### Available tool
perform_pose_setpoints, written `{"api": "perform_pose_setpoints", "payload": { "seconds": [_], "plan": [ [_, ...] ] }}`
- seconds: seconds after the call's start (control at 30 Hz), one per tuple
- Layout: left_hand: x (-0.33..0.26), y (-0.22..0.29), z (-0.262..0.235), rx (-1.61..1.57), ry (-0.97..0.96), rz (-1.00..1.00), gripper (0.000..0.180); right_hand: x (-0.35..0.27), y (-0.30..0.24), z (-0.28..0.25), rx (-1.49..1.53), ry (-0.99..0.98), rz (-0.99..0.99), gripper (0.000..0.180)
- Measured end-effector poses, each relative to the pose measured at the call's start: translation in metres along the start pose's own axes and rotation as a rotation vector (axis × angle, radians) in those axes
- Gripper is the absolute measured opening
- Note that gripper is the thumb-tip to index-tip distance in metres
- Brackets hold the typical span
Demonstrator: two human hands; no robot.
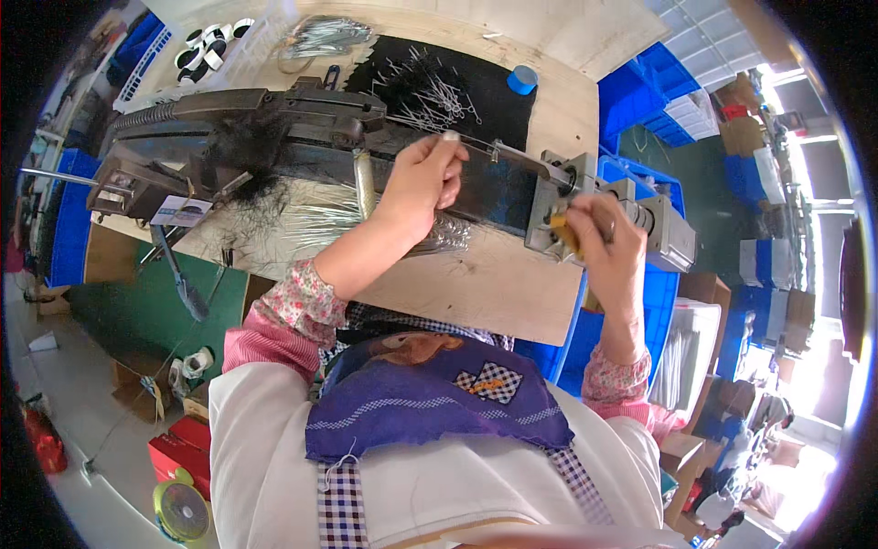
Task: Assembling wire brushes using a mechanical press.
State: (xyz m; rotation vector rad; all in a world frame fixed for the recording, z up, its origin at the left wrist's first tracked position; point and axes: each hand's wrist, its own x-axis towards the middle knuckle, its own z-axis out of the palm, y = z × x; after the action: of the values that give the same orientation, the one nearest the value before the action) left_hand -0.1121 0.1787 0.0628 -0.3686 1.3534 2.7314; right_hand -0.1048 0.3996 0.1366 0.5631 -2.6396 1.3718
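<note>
A long dark metal bench machine (311, 137) lies across the wooden table, with a grey motor-like head (672, 240) at its right end. My left hand (421, 188) is over the machine's middle, thumb and fingers pinched together; what they hold, if anything, is too small to make out. A thin metal rod (521, 157) runs from near its fingertips toward the head. At that end my right hand (611, 236) has its fingers closed on a small yellow piece (564, 232), partly hidden and blurred. Thin metal wires (320, 220) lie in a bundle left of my left forearm.
Behind the machine, looped wire pieces (444, 99) and a blue round cap (522, 80) lie on a black mat (503, 114). A white basket (261, 41) with black-and-white rolls stands back left. Dark bristles (251, 146) litter the machine. Blue crates (640, 87) stand at the right.
</note>
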Motion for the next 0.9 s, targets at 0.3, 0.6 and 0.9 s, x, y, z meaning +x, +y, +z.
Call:
{"api": "perform_pose_setpoints", "payload": {
  "seconds": [0.3,0.6,0.9],
  "plan": [
    [-0.008,-0.002,-0.002,0.039,0.183,0.173,0.027,0.113,0.0,0.093,-0.291,-0.394,-0.48,0.025],
    [-0.01,-0.001,-0.006,0.022,0.137,0.157,0.028,0.135,-0.009,0.078,0.211,-0.731,-0.02,0.032],
    [-0.01,0.02,0.01,-0.496,-0.129,-0.032,0.081,0.146,-0.015,0.071,-0.408,-0.561,-0.403,0.03]
  ]
}}
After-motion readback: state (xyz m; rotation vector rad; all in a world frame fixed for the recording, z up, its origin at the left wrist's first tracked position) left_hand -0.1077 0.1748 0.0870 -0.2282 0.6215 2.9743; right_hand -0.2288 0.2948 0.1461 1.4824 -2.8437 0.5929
